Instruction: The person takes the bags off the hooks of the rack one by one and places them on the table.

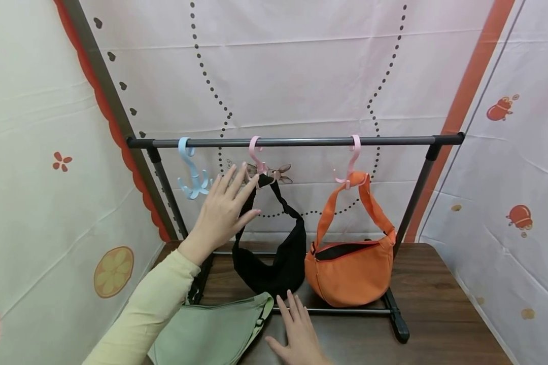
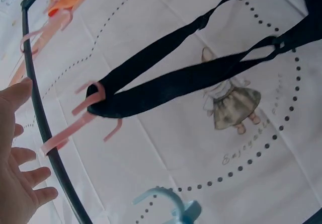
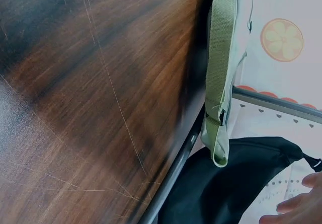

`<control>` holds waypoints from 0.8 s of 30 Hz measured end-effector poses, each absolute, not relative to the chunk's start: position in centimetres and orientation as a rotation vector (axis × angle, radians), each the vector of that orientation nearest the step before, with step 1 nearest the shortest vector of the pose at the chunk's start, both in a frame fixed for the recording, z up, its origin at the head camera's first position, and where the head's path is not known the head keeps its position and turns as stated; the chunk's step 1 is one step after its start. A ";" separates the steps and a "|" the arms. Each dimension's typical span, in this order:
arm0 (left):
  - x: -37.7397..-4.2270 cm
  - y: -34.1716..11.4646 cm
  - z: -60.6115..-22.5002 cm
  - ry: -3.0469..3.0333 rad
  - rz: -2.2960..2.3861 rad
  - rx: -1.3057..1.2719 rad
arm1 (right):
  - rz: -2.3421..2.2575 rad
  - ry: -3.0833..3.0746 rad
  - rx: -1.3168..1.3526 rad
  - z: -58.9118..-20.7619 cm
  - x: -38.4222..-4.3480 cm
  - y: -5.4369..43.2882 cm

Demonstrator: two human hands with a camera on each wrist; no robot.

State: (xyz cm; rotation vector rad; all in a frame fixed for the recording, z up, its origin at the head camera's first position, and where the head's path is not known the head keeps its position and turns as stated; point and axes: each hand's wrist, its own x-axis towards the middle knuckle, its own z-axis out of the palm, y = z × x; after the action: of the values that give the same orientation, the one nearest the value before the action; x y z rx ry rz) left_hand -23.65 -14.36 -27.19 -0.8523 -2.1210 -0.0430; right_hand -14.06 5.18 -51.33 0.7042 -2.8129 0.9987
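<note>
My left hand [image 1: 226, 208], fingers straight and spread, is raised in front of the rail, close to the middle pink hook [image 1: 258, 157]. That hook carries a black shoulder bag [image 1: 274, 271] by its strap, and the left wrist view shows the hand apart from both. Low in front of the black bag, my right hand [image 1: 297, 329] has its fingers extended and holds nothing. An orange bag [image 1: 351, 276] hangs from the right pink hook [image 1: 355, 157], its top gaping. A light green bag [image 1: 205, 329] lies on the table beneath my left forearm.
A black rack with a horizontal rail [image 1: 301, 142] stands on the wooden table [image 1: 447, 304]. At the rail's left hangs a blue multi-prong hook [image 1: 193, 172] with no bag on it. Printed cloth [image 1: 301, 76] surrounds the back and sides.
</note>
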 end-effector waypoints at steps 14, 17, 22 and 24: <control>-27.0 -12.6 -21.0 -1.952 -0.288 -0.944 | 0.931 -2.829 0.770 -52.1 -13.6 4.5; -27.3 -12.4 -20.5 -1.973 -0.274 -0.926 | 0.912 -2.809 0.788 -52.3 -13.6 4.3; -27.6 -12.6 -20.0 -2.014 -0.282 -0.905 | 0.910 -2.803 0.813 -52.8 -13.5 4.3; -27.7 -12.7 -19.9 -2.037 -0.291 -0.909 | 0.927 -2.828 0.820 -52.9 -13.5 4.3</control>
State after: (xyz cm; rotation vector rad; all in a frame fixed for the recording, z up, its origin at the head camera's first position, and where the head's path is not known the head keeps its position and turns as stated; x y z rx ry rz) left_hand -27.69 -12.70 -19.86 -0.9091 -2.0371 -0.2906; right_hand -13.45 4.27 -52.89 0.8203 -2.8275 0.9267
